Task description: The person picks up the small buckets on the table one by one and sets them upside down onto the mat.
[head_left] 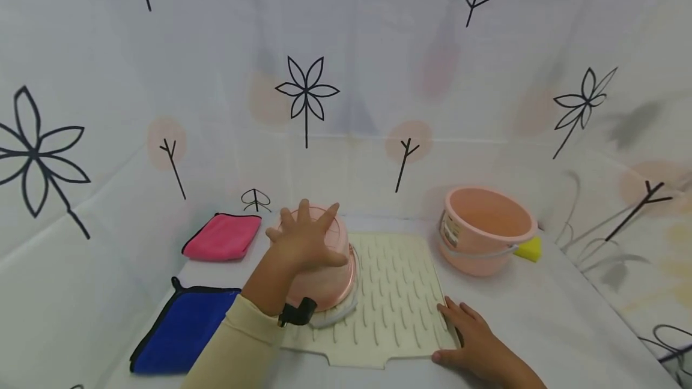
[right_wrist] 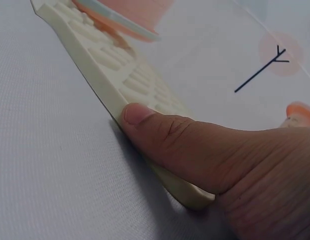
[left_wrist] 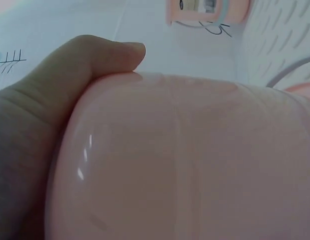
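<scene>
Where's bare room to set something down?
White tabletop between the right hand and upright pink plastic bucket; also the right half of the cream ridged board. Crowded: around the overturned pink plastic bucket, under the left hand, near the black-edged blue cloth.

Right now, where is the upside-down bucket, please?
In the head view, the upside-down bucket is left of centre, on the left part of the cream board, under the left hand; the blue cloth lies to its left.

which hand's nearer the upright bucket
Right. The right hand, holding the mat, is in front of the upright bucket; the left hand is farther left, on the overturned bucket.
</scene>
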`<state>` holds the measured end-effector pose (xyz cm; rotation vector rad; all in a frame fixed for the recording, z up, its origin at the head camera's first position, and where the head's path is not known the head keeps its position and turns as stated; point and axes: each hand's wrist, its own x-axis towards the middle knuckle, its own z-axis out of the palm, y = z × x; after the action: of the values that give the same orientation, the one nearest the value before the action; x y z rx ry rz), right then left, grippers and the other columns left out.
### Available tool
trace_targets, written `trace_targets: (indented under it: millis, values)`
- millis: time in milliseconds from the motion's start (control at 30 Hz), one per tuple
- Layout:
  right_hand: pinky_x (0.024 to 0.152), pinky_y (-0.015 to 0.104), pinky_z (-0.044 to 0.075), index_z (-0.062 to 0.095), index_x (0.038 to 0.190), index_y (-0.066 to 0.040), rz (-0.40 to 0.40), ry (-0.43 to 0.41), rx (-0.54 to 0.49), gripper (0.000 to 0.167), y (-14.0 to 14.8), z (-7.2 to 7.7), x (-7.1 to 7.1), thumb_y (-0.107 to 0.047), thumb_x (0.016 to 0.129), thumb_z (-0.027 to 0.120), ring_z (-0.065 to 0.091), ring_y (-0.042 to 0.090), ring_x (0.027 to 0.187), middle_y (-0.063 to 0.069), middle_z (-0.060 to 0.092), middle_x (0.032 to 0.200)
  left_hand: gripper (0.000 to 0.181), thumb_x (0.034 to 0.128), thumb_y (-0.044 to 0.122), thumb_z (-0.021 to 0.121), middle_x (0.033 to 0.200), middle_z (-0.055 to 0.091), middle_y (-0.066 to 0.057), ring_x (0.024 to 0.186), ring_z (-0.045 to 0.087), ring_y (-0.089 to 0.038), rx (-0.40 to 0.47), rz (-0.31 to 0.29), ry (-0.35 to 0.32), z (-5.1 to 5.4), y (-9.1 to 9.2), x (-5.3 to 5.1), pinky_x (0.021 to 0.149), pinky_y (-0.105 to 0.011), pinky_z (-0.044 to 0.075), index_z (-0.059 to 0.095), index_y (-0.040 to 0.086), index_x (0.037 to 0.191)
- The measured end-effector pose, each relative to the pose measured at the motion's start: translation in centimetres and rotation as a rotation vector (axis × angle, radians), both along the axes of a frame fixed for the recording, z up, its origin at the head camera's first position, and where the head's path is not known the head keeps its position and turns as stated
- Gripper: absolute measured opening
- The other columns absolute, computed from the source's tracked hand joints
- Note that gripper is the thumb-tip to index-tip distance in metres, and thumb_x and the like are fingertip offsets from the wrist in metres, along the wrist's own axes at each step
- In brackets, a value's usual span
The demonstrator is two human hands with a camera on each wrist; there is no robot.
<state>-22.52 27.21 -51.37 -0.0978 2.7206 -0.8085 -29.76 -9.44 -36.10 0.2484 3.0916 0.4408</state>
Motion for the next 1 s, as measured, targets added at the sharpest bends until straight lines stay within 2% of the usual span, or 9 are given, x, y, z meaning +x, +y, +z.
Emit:
trace_targets:
  millis: [133,433,567,767,1000]
  values:
    - [0.112,0.082,0.020,0.041,0.161,-0.011,-0.034,-0.044,0.002,0.121,-0.2,-0.3,0.1,-0.069,0.065,0.087,0.008,0.054,0.156,0.020,0.024,0.172,0.105,0.0763,0.071,0.075,0.175,0.006,-0.018,0.154,0.006,-0.060,0.002,-0.021,-0.025,-0.4,-0.3,-0.6,0.102,-0.090,0.022,0.018,0.056,0.163]
    - [0.112,0.081,0.023,0.043,0.161,-0.014,-0.036,-0.049,0.008,0.120,-0.3,-0.5,-0.1,-0.070,0.065,0.087,0.010,0.052,0.157,0.018,0.025,0.172,0.100,0.0768,0.070,0.076,0.173,0.013,-0.018,0.152,0.013,-0.060,0.003,-0.040,-0.050,-0.4,-0.3,-2.1,0.099,-0.089,0.026,0.026,0.054,0.162]
    - [0.112,0.081,0.024,0.043,0.161,-0.013,-0.029,-0.036,0.006,0.119,-0.1,-0.6,-0.1,-0.069,0.066,0.087,0.010,0.053,0.156,0.019,0.025,0.172,0.099,0.0752,0.071,0.076,0.173,0.016,-0.016,0.151,0.015,-0.058,0.012,-0.028,-0.058,-0.3,-0.1,-2.5,0.099,-0.087,0.027,0.028,0.056,0.161]
    - [0.111,0.082,0.024,0.043,0.161,-0.015,-0.062,-0.068,0.025,0.123,0.0,-0.7,-0.3,-0.072,0.061,0.087,0.010,0.052,0.157,0.017,0.026,0.172,0.100,0.0748,0.072,0.077,0.174,0.013,-0.018,0.152,0.013,-0.059,0.040,0.004,-0.082,-0.2,0.4,-2.3,0.101,-0.088,0.024,0.030,0.053,0.161]
    - [0.112,0.081,0.023,0.043,0.161,-0.014,-0.044,-0.049,0.010,0.121,0.0,-0.4,-0.3,-0.071,0.063,0.087,0.010,0.052,0.157,0.016,0.026,0.172,0.100,0.0753,0.074,0.075,0.174,0.012,-0.018,0.152,0.012,-0.059,0.034,0.043,-0.092,-0.4,0.5,-2.7,0.102,-0.088,0.023,0.030,0.052,0.161]
